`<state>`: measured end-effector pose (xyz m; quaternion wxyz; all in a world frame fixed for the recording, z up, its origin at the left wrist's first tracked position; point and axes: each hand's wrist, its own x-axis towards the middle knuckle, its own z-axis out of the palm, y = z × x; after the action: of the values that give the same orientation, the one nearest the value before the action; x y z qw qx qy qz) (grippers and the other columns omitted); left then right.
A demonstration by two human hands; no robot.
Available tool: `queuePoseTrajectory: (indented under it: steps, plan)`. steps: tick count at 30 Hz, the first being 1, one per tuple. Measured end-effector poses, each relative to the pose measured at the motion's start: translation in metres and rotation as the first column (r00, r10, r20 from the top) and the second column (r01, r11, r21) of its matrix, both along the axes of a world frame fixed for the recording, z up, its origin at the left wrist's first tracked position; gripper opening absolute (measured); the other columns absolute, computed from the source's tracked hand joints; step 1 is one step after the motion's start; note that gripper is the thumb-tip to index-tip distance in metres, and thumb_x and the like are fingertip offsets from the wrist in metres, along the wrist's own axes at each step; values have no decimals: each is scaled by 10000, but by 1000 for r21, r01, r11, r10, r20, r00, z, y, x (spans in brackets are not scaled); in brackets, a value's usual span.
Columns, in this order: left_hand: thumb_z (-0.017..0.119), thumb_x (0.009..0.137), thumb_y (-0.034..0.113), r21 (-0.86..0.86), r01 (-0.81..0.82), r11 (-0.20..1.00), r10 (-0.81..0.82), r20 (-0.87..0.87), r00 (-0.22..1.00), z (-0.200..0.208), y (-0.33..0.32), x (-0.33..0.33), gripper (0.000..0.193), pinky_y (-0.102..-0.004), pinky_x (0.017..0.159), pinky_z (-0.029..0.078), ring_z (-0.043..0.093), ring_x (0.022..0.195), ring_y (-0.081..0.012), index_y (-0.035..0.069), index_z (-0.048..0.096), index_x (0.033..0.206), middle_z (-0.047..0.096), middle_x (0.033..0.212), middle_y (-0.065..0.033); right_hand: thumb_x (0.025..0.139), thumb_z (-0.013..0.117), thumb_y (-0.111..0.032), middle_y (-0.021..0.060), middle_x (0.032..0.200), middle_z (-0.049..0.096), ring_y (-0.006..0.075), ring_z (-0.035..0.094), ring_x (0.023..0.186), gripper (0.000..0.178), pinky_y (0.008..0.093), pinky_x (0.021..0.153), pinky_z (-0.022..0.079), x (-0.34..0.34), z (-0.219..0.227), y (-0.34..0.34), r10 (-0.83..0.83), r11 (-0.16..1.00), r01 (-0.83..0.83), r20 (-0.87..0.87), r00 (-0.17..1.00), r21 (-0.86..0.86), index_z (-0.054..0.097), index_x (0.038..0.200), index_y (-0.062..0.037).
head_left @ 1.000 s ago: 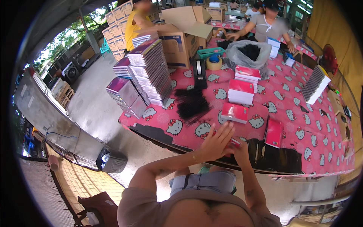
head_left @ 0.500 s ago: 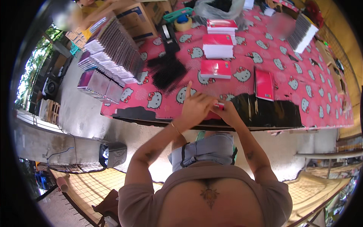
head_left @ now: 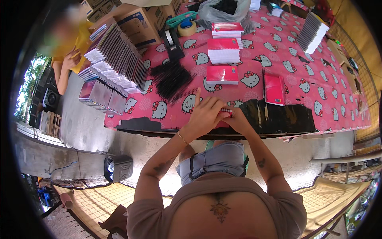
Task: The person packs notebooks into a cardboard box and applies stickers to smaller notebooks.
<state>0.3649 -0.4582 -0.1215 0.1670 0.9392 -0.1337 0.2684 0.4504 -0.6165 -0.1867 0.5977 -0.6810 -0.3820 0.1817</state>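
Close together at the table's near edge, both my hands grip a small pink-covered notebook (head_left: 226, 112); its edge looks ridged, and most of it is hidden by my fingers. My left hand (head_left: 206, 114) is bent over it, with one finger pointing away. On the other side, my right hand (head_left: 238, 120) has its fingers closed on the notebook. Beyond my left hand lies a loose pile of black spiral binding coils (head_left: 173, 81). A stack of pink-covered pads (head_left: 222, 75) sits farther off, and a spiral-bound pink notebook (head_left: 274, 89) lies to the right.
Tall stacks of spiral notebooks (head_left: 119, 55) stand at the left, another notebook stack (head_left: 312, 34) at the far right. Behind are a tape dispenser (head_left: 172, 44), a cardboard box (head_left: 139, 26) and a plastic bag (head_left: 225, 14) of black coils. A person in yellow (head_left: 69, 51) is beyond the left edge.
My hands stay together, and the notebook between them has turned so its ridged edge shows more. The person in yellow has come further into view at the left. The view has shifted slightly.
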Motion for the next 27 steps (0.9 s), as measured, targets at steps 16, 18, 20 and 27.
queuePoseTrajectory:
  steps: [16,18,20,27]
  plan:
    - [722,843,235,-38,25,999,-23,62,998,-7,-1,-7,225,-425,891,437,634,900,-249,112,669,1024,662,931,-39,935,671,-68,52,921,698,92,626,906,189,257,809,515,20,23,-44,30,999,-23,-184,982,38,688,1072,61]
    - [725,838,241,-45,26,999,-22,83,996,-6,0,-10,228,-409,847,440,627,877,-250,112,669,1018,655,916,-40,932,681,-83,25,867,689,63,601,849,166,244,761,511,24,32,-43,45,998,-51,-138,989,-36,701,1032,48]
    - [729,833,249,-60,19,998,-15,69,997,-2,-1,-11,229,-395,804,439,619,853,-254,111,667,1004,648,901,-42,932,683,-93,14,854,687,56,602,831,162,244,740,512,32,27,-44,98,993,-105,-118,988,-50,701,1023,40]
    - [690,867,221,8,16,1000,-16,-5,1000,4,-4,-16,229,-423,746,493,626,837,-303,60,637,1022,630,883,-100,789,692,-20,131,738,569,185,593,658,163,323,626,492,7,24,-17,-234,965,261,339,911,-36,611,929,-4]
